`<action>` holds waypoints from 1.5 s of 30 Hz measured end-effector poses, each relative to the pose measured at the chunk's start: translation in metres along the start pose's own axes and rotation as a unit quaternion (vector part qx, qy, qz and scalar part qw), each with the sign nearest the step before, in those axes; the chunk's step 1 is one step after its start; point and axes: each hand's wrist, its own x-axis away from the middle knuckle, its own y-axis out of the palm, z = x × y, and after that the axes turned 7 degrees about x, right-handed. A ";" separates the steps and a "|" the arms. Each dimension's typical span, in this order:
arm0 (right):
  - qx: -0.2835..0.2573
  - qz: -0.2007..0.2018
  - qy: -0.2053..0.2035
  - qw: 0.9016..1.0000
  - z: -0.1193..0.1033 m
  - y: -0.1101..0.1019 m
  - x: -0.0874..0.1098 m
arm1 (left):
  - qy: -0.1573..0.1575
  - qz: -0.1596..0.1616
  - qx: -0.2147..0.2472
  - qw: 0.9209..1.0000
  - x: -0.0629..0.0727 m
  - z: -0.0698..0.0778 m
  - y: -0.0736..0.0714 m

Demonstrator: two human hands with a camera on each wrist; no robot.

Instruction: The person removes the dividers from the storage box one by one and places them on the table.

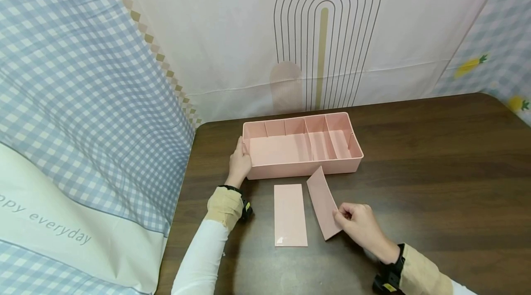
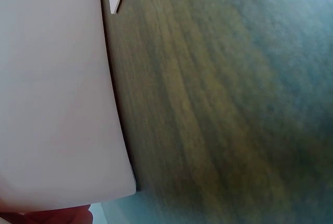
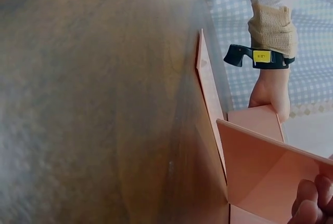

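Observation:
A pink divided storage box (image 1: 304, 167) stands at the back of the table in the head view, with two narrow dividers across its right part. My left hand (image 1: 239, 163) holds its left end, fingers at the end wall and rim. Between finger and thumb, my right hand (image 1: 362, 228) pinches the right edge of a thin pink rectangular panel (image 1: 322, 205), tilted in front of the box. Another flat pink panel (image 1: 290, 216) lies on the table left of it. The right wrist view shows the held panel (image 3: 265, 172) standing on edge, with right fingertips (image 3: 307, 203) against it.
The dark wooden table (image 1: 435, 170) extends to the right of the box. A white printed cloth (image 1: 232, 32) hangs behind it, and a blue checked cloth (image 1: 103, 78) hangs along the left side.

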 end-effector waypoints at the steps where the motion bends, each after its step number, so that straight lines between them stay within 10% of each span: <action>1: 0.002 -0.006 0.005 1.000 0.000 0.000 0.000 | 0.000 0.000 -0.001 1.000 0.000 0.000 0.000; 45: 0.065 -0.182 0.072 0.978 0.005 -0.005 0.001 | -0.006 -0.002 0.001 1.000 0.001 0.002 -0.001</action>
